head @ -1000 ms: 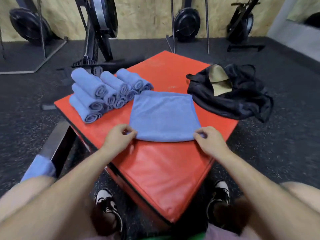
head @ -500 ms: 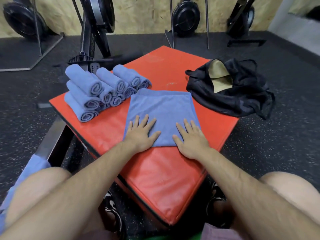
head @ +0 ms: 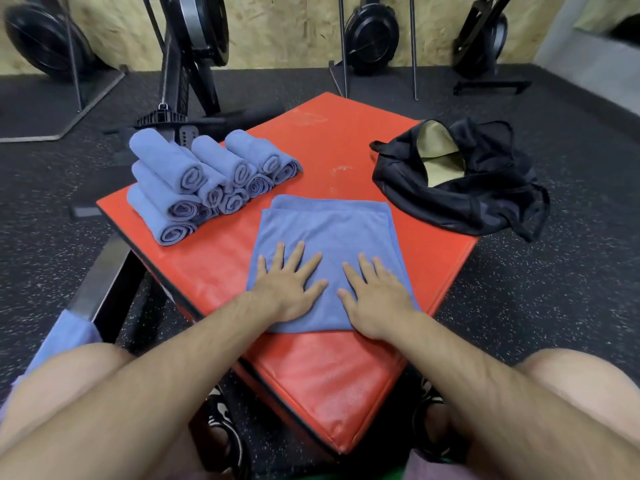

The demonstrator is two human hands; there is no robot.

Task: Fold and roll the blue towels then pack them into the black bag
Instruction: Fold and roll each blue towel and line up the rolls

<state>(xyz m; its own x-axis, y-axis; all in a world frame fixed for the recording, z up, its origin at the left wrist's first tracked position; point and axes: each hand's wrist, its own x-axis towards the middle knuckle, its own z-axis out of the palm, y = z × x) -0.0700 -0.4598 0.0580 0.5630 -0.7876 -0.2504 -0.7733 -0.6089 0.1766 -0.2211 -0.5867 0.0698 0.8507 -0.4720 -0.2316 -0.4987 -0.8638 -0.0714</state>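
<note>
Grip apart: left hand [head: 287, 291] and right hand [head: 377, 297], pinching corners a second ago, now press flat on the folded towel [head: 329, 226]; rolling likely comes next.

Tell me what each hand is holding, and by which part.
Nothing is gripped. The left hand and right hand lie flat, fingers straight, pressing the near half of the folded blue towel onto the red pad.

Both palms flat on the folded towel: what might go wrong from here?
Far edges of the folded towel look offset, so the roll may come out lopsided. The black bag slumps at an edge of the red pad and might slide off during packing. The stacked rolls sit near another edge and may topple if bumped.
</note>
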